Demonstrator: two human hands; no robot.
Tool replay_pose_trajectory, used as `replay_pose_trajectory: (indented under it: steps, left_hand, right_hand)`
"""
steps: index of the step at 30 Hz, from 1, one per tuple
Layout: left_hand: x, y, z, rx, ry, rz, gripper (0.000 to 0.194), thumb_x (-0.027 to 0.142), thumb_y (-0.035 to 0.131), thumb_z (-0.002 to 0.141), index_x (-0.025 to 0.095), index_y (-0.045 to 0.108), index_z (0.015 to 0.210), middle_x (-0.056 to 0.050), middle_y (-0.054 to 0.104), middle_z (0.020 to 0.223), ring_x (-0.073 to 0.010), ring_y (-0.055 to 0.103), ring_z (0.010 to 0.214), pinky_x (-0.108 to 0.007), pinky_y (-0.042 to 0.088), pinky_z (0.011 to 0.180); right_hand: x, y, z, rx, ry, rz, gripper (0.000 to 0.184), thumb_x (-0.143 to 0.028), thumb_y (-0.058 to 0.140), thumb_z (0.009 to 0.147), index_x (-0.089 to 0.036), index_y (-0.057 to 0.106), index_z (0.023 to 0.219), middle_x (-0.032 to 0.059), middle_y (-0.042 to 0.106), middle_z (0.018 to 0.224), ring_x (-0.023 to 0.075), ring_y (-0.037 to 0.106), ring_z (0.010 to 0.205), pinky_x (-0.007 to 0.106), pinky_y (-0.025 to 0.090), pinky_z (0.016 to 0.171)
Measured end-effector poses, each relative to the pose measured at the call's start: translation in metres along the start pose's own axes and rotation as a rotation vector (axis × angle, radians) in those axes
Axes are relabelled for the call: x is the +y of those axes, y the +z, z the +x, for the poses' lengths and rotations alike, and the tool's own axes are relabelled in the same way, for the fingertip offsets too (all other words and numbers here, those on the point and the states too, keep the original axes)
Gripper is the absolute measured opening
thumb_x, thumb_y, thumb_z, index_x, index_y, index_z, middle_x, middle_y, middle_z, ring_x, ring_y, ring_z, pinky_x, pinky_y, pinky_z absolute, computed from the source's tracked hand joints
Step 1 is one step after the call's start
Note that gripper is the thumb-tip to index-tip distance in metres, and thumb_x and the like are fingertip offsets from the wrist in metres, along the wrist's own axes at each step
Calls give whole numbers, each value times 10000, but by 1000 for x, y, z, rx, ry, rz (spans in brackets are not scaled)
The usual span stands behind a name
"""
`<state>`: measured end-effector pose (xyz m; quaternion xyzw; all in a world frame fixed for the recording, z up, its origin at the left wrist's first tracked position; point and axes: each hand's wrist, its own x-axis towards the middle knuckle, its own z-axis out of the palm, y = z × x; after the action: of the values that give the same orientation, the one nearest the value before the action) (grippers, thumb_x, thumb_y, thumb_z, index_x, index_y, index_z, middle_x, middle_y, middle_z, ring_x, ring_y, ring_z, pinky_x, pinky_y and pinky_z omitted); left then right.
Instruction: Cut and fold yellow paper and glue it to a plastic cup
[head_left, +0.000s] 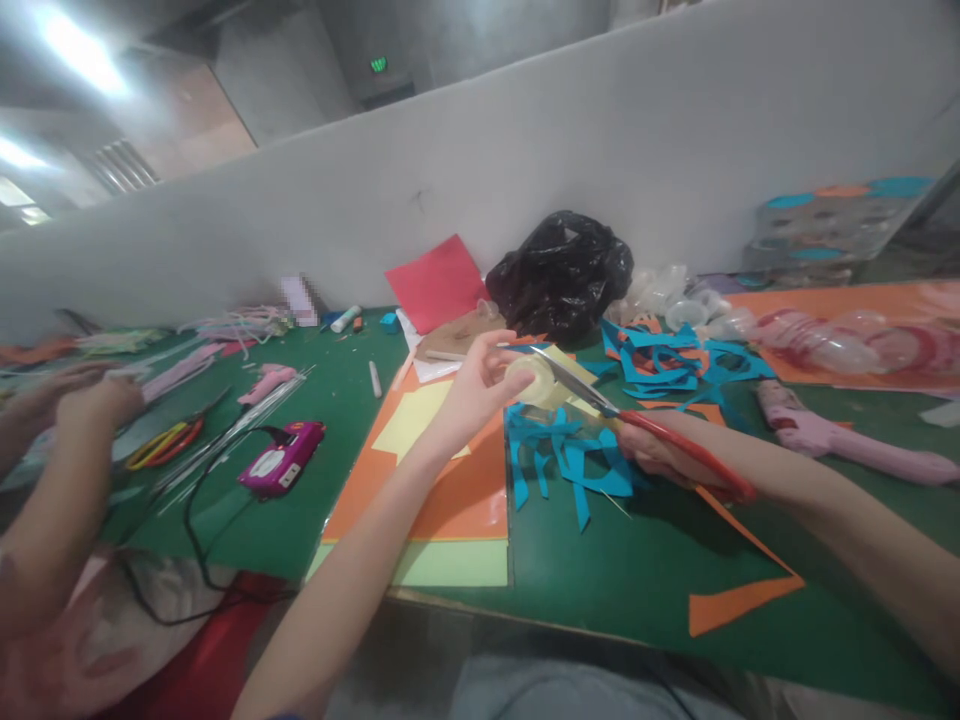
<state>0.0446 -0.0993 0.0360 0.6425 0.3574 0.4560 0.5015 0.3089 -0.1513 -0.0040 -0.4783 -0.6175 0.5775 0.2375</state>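
My left hand [487, 378] pinches a round, clear plastic cup [531, 383] together with a piece of yellow paper [559, 368] behind it. My right hand [651, 448] grips red-handled scissors [686, 435]. Their blades reach left to the edge of the cup and yellow paper, beside my left fingertips. Below the scissors lie blue paper scraps [574, 450]. Under my left forearm are yellow paper sheets [416, 418] on top of an orange sheet [457, 500].
A black plastic bag [562, 270] and a red sheet [436, 283] stand against the wall. To the right are clear plastic cups [840, 340] and a pink glue gun [847, 435]. On the left, a co-worker's hands [97, 400] are near yellow-handled scissors [161, 443] and a purple device [283, 460].
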Motion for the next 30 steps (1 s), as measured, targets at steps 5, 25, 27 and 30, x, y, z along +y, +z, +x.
replay_pose_trajectory:
  steps: [5, 25, 27, 30]
  left_hand:
    - [2, 1, 1, 33, 14, -12, 654, 556, 806, 738, 239, 517, 1231, -35, 657, 1001, -148, 619, 824, -283, 488, 755]
    - [-7, 10, -2, 24, -24, -77, 601, 525, 804, 756, 248, 534, 1217, -79, 610, 1209, -190, 662, 975, -337, 555, 838]
    - [-8, 13, -2, 25, -28, -129, 622, 528, 812, 745, 236, 517, 1208, -85, 627, 1198, -202, 675, 981, -358, 572, 843]
    - [-9, 15, 0, 59, -11, -226, 673, 581, 803, 730, 223, 482, 1201, -62, 674, 1056, -183, 688, 885, -356, 592, 796]
  right_hand:
    - [3, 3, 4, 11, 61, 113, 591, -767, 654, 744, -232, 407, 785, -84, 272, 634, 66, 251, 506, 187, 183, 426]
    - [-14, 6, -6, 55, 16, -194, 667, -876, 363, 828, -222, 431, 717, -52, 400, 535, 83, 340, 429, 231, 240, 400]
    - [-14, 6, -6, 51, 18, -208, 642, -834, 351, 870, -218, 452, 720, -46, 421, 532, 85, 360, 426, 227, 265, 400]
    - [-15, 7, -7, 77, 59, -220, 610, -803, 381, 876, -217, 447, 720, -48, 434, 530, 75, 359, 399, 211, 271, 377]
